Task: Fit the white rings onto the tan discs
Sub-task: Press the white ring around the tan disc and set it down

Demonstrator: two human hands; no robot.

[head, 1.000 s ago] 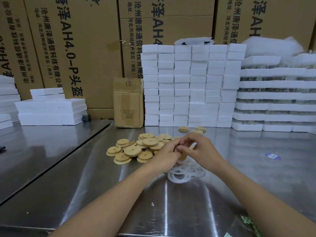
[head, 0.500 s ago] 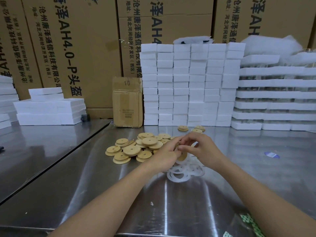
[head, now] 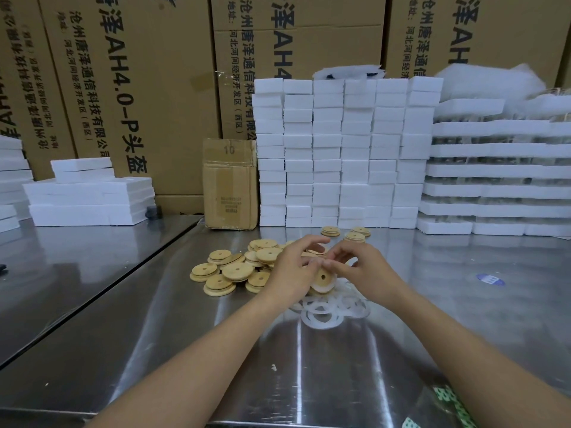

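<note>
We hold one tan disc (head: pixel 323 278) on edge above the middle of the steel worktop (head: pixel 154 319). Left hand (head: pixel 290 273) and right hand (head: pixel 367 270) both pinch its rim, fingers curled. Loose white rings (head: pixel 330 310) lie just beneath. A heap of discs (head: pixel 228 270) sits left of the hands.

Across the lower frame the table (head: pixel 92 304) is polished, mirror-glossy metal. Centre-left, the tan discs (head: pixel 236 270) look like matt, smooth wood; the white rings (head: pixel 321 319) beneath are translucent, rubbery plastic. Brown cartons (head: pixel 139 72) behind are matt cardboard.
</note>
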